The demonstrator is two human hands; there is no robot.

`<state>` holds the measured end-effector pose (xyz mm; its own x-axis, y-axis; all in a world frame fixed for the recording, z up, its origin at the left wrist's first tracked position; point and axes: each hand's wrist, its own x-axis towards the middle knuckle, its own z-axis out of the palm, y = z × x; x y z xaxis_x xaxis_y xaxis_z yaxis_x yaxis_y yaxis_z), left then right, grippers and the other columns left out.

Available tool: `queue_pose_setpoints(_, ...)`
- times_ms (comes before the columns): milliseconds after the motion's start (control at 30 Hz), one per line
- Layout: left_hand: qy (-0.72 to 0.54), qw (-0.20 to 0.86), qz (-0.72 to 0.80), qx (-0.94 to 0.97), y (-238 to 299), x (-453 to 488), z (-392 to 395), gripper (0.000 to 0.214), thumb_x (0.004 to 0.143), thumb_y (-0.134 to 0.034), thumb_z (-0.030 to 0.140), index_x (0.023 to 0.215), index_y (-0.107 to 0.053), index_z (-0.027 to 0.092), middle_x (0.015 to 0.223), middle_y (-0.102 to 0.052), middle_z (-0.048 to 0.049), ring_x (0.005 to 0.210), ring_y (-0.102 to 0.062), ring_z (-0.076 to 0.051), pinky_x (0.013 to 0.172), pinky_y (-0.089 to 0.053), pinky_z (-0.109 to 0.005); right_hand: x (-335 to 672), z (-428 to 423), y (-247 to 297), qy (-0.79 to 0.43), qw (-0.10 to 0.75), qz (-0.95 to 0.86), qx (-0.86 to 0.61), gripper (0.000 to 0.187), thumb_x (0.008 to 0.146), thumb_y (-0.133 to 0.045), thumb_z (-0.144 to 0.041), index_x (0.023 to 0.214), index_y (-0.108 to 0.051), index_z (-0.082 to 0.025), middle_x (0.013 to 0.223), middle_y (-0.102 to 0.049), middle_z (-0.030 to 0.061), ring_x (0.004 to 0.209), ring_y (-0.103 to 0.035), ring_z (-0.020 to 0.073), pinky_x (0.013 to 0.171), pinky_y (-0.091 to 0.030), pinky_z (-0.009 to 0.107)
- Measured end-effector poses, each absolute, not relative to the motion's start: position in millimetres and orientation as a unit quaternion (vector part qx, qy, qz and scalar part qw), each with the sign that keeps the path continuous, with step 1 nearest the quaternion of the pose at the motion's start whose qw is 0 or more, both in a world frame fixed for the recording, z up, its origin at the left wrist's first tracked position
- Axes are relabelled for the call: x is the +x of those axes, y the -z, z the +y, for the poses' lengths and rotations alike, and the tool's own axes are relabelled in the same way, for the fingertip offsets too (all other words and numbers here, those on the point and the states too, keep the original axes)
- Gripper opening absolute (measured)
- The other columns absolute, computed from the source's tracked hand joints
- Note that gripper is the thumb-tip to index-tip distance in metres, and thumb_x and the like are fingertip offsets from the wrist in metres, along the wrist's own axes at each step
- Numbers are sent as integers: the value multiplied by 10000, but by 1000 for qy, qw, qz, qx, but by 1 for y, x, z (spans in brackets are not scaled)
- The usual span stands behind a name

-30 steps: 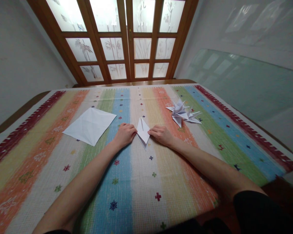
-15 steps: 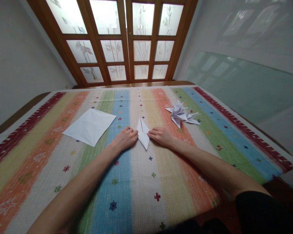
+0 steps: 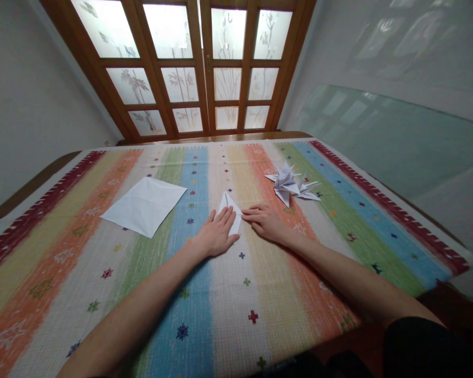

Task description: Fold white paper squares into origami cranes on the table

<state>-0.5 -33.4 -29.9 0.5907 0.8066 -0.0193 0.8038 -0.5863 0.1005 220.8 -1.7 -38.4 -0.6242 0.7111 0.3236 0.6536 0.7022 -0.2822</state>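
Folded white paper piece, narrow diamond with a slit at its top end (image 3: 235, 221): near frame centre, flat on the multicoloured striped tablecloth (image 3: 230, 315), top tip pointing to the upper edge of frame. Left hand (image 3: 216, 234) is laid flat, palm down, fingers extended across the paper's left and middle, thumb out toward its lower end; that part is mostly covered. Right hand (image 3: 265, 222) has fingers curled, tips at the paper's right corner. Can't tell if it's pinching or just pressing there.

Creased white square paper sheet (image 3: 145, 207) lies left of centre, apart from the left hand. Cluster of pointed white folded-paper figures (image 3: 288, 184) sits right of centre, above the right hand in frame. Wooden table (image 3: 295, 135) edge shows behind the cloth. Wood-framed door with frosted panes (image 3: 178, 84) at top; black sleeve (image 3: 418, 346) lower right.
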Motion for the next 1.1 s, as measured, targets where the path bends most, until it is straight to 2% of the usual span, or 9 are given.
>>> queue_pose_setpoints(167, -20, 44, 442, 896, 29, -2, -34, 732, 933, -315, 564, 1499, -250, 106, 1557, -275, -195, 1464, -205, -303, 1157, -171, -514, 218, -5, 33, -46, 216, -900, -375, 409, 804, -554, -120, 1194, -660, -177, 1239, -662, 121, 1127, -588, 270, 994, -405, 488)
queue_pose_setpoints(267, -26, 41, 446, 894, 31, -2, -34, 761, 926, -308, 588, 1497, -247, 88, 1558, -254, -214, 1466, -196, -310, 1160, -169, -508, 212, -6, 31, -45, 178, -918, -351, 454, 812, -544, -115, 1253, -620, -192, 1314, -617, 110, 1201, -550, 267, 1001, -393, 475)
queue_pose_setpoints(500, -32, 49, 486, 872, 33, -6, -38, 866, 878, -359, 658, 1485, -248, 50, 1556, -234, -243, 1469, -174, -332, 1167, -156, -500, 209, -11, 31, -52, 155, -882, -443, 353, 840, -517, -111, 1116, -704, -227, 1317, -615, 97, 1266, -496, 290, 1054, -314, 548)
queue_pose_setpoints(567, -35, 60, 484, 872, 33, -9, -38, 897, 862, -379, 672, 1481, -240, 38, 1555, -225, -254, 1470, -160, -338, 1170, -148, -510, 209, -11, 32, -77, 185, -864, -462, 339, 832, -517, -99, 1073, -718, -228, 1295, -628, 98, 1253, -512, 285, 1060, -313, 557)
queue_pose_setpoints(633, -52, 77, 479, 873, 35, -11, -38, 926, 840, -421, 681, 1488, -215, 52, 1553, -234, -256, 1469, -164, -342, 1170, -147, -518, 209, -8, 33, -124, 230, -839, -477, 342, 801, -533, -75, 1064, -711, -203, 1236, -660, 109, 1192, -564, 266, 1039, -367, 516)
queue_pose_setpoints(733, -111, 105, 498, 853, 37, -11, -39, 970, 807, -511, 657, 1502, -147, 86, 1544, -259, -258, 1455, -213, -351, 1161, -197, -522, 203, -2, 32, -195, 290, -791, -502, 435, 736, -582, -45, 1153, -645, -151, 1140, -696, 132, 1075, -633, 251, 971, -447, 452)
queue_pose_setpoints(867, -206, 134, 515, 822, 34, -3, -45, 964, 792, -614, 499, 1506, -88, 120, 1557, -229, -250, 1453, -217, -352, 1137, -278, -529, 187, 3, 29, -271, 330, -756, -496, 457, 767, -636, -115, 1218, -570, -151, 1036, -717, 117, 982, -663, 242, 914, -478, 439)
queue_pose_setpoints(967, -263, 194, 525, 786, 29, 0, -47, 836, 810, -588, 331, 1494, -151, 130, 1559, -238, -228, 1446, -244, -332, 1148, -272, -514, 176, 1, 27, -331, 371, -720, -484, 402, 797, -629, -149, 1194, -564, -172, 1018, -701, 100, 908, -672, 209, 861, -505, 402)
queue_pose_setpoints(1100, -375, 369, 522, 671, 24, -5, -39, 822, 708, -710, 350, 1419, -341, 163, 1487, -381, -207, 1367, -378, -352, 1136, -272, -518, 168, -5, 22, -349, 432, -711, -431, 360, 801, -609, -149, 1154, -585, -215, 1047, -671, 74, 987, -637, 207, 922, -485, 424)
